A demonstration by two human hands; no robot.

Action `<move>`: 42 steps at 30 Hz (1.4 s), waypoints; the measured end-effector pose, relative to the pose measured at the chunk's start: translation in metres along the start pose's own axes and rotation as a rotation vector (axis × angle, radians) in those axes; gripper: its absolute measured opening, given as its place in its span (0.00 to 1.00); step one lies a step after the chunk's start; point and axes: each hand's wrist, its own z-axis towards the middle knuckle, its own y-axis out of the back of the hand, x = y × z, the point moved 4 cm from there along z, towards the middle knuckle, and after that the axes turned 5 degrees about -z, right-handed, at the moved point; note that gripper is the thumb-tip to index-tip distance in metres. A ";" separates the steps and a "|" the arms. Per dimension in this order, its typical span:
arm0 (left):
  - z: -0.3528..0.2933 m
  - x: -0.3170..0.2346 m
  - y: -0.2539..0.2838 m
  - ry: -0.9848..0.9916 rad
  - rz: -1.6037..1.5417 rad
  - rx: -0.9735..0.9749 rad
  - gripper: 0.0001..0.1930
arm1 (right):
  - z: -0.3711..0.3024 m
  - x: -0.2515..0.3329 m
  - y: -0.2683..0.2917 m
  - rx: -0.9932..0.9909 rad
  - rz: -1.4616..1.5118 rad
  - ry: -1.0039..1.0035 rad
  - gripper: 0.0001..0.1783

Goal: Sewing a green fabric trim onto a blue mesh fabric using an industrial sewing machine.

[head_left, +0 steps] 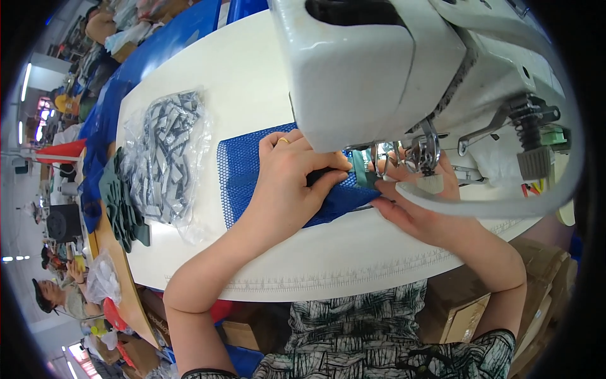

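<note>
Blue mesh fabric (pixel 243 167) lies on the white sewing table, one part of it folded up toward the machine. My left hand (pixel 287 180), wearing a ring, pinches the mesh between thumb and fingers, left of the needle area. A green strip (pixel 363 169) sits at the mesh's right side. My right hand (pixel 429 215) grips the mesh near its right corner, thumb in front; its fingers are partly hidden behind the machine's metal parts. The white sewing machine (pixel 353 76) overhangs both hands, and its needle area (pixel 424 156) is close above my right fingers.
A clear bag of grey-and-white tabs (pixel 167 158) lies left on the table (pixel 246 76). Dark green fabric pieces (pixel 120 202) are stacked at its left edge. A curved grey tube (pixel 499 207) crosses in front of the machine. Cardboard boxes (pixel 467 316) stand below; another person (pixel 57 294) is far left.
</note>
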 end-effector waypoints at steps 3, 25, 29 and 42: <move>0.000 0.005 -0.003 -0.005 0.007 -0.087 0.04 | 0.004 0.001 0.004 0.006 0.055 0.056 0.19; 0.000 -0.004 -0.005 -0.137 0.168 -0.129 0.03 | 0.009 -0.003 0.004 0.206 0.016 -0.061 0.23; -0.001 -0.002 -0.008 -0.159 0.134 -0.150 0.02 | -0.006 -0.005 -0.002 0.123 -0.088 0.044 0.24; 0.000 0.002 -0.010 -0.180 0.131 -0.108 0.04 | 0.018 -0.006 0.010 -0.023 0.217 -0.013 0.24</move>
